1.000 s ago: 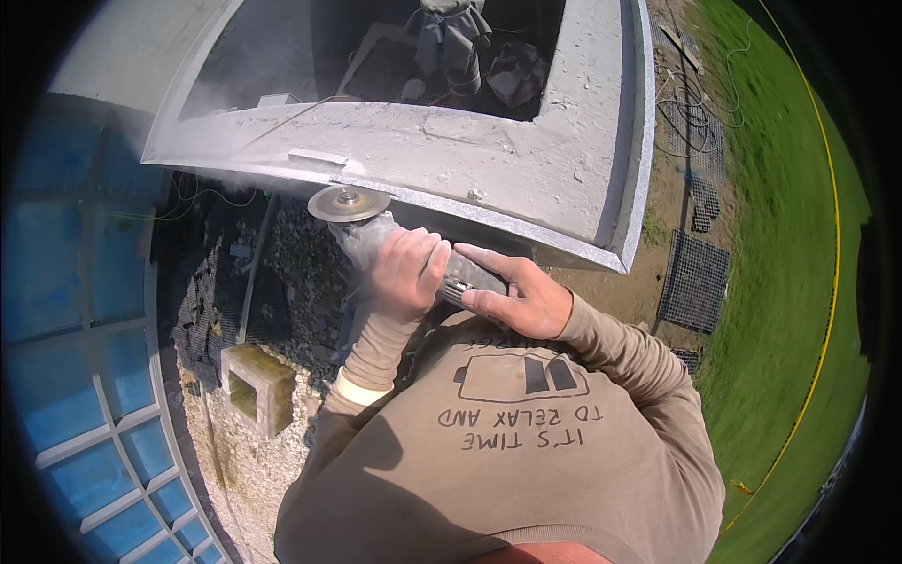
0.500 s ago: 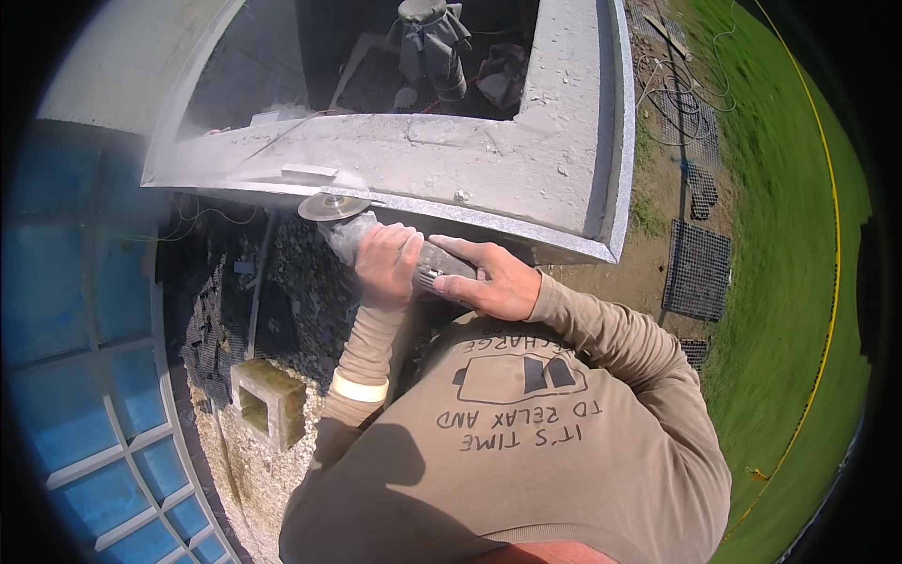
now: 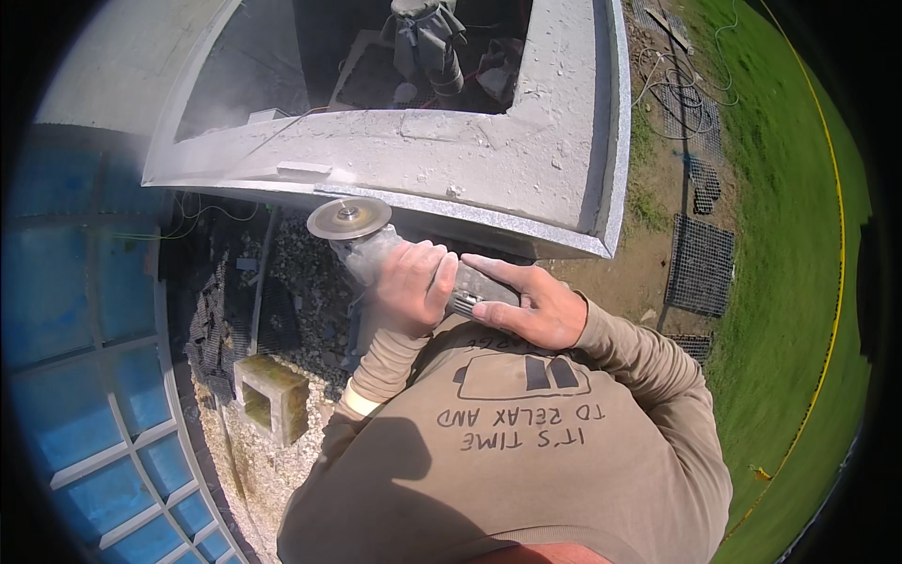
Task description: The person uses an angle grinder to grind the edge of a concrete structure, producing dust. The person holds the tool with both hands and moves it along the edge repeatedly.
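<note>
Both my hands hold a dusty angle grinder (image 3: 482, 282) in front of my chest. My left hand (image 3: 413, 285) is wrapped round its front part, close behind the disc. Farther back, my right hand (image 3: 537, 303) grips the grey body. The round metal disc (image 3: 349, 218) points up and to the left, just on my side of the ledge edge. A pale concrete ledge (image 3: 395, 150) runs across beyond it, with a speckled metal strip (image 3: 489, 218) along its front. On the ledge lies a small flat strip (image 3: 303, 171), and fine dust hangs at the left.
A hollow concrete block (image 3: 287, 399) sits on gravel at lower left, beside blue panels in a pale frame (image 3: 85, 395). Inside the ledge's opening stands a cloth-wrapped post (image 3: 423, 42). Black grid mats (image 3: 700, 263), a coiled hose (image 3: 681, 94) and yellow tape (image 3: 834, 226) lie along the right.
The grinder and both hands have moved right and toward me. Its disc, earlier against the ledge edge, has drawn back and shows more of its face.
</note>
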A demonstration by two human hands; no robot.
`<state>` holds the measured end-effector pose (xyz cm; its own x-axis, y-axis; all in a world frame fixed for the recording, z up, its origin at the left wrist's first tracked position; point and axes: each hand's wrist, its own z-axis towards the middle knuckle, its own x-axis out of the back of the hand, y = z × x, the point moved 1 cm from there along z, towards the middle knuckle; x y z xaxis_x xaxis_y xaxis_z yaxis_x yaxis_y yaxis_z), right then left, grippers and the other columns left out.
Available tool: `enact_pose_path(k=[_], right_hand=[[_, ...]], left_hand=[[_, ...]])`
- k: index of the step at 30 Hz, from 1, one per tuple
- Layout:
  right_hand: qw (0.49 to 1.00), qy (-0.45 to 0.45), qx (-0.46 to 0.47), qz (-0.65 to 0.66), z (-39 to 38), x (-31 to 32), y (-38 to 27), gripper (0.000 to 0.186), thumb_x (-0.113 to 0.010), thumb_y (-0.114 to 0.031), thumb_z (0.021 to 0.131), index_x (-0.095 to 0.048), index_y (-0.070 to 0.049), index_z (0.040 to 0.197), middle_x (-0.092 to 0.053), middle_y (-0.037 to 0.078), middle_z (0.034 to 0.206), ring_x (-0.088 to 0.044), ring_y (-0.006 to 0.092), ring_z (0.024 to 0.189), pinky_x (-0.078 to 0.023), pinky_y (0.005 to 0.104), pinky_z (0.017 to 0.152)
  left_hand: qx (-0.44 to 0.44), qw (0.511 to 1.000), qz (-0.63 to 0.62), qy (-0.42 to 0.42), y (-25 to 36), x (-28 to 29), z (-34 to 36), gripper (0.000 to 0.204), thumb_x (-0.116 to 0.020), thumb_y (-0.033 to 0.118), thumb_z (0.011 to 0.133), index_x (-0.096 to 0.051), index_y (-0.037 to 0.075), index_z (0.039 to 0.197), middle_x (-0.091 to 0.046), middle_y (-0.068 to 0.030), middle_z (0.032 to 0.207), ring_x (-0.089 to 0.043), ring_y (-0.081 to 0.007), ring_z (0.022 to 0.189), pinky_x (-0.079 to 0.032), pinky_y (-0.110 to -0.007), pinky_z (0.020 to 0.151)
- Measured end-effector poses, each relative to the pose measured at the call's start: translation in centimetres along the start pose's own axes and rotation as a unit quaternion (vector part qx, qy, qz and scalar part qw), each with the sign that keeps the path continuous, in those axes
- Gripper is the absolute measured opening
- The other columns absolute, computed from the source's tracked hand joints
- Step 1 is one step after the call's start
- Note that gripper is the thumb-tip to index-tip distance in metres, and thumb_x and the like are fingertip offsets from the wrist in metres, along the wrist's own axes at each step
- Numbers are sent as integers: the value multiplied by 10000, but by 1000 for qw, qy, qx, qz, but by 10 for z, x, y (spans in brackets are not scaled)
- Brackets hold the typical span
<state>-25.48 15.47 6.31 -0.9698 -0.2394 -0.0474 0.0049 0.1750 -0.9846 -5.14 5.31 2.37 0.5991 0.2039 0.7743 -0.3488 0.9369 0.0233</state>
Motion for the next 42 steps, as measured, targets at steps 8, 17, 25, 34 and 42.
enact_pose_path(k=[8,17,25,34,42], right_hand=[[1000,17,10,15,13,-7,5,723,-702,-277,966,-428,100,1517,-705,286,1168,-694,264,1045,-531,365,929],[1000,-5,-11,15,44,-14,1,729,-654,-316,994,-386,41,1570,-660,74,950,-572,100,726,-483,265,658],[999,-15,-30,36,49,-13,-1,717,-659,-308,997,-388,8,1581,-645,45,911,-538,86,654,-460,258,597],[1000,-2,-15,9,8,-5,1,739,-644,-285,999,-355,73,1576,-672,161,1177,-617,153,1010,-521,299,880],[999,31,20,-1,-4,-4,6,721,-688,-275,973,-412,94,1527,-688,318,1191,-707,309,1084,-529,380,955]], left_hand=[[0,1000,2,7,-14,-2,-7,320,-674,102,872,-651,81,1191,-692,-96,1121,-686,-294,1077,-537,-500,980],[15,1000,-4,12,-44,-8,-17,306,-673,95,876,-654,86,1182,-694,-94,1123,-692,-302,1075,-535,-508,989],[22,999,-19,13,-49,-9,-16,297,-663,107,884,-652,84,1180,-698,-94,1115,-691,-301,1075,-526,-511,989],[7,1000,-4,-5,-9,1,-4,321,-675,99,861,-654,80,1181,-695,-96,1116,-688,-289,1061,-535,-501,969],[-2,1000,6,7,2,-2,1,238,-637,146,926,-645,93,1158,-717,-82,1060,-715,-286,996,-546,-481,945]])
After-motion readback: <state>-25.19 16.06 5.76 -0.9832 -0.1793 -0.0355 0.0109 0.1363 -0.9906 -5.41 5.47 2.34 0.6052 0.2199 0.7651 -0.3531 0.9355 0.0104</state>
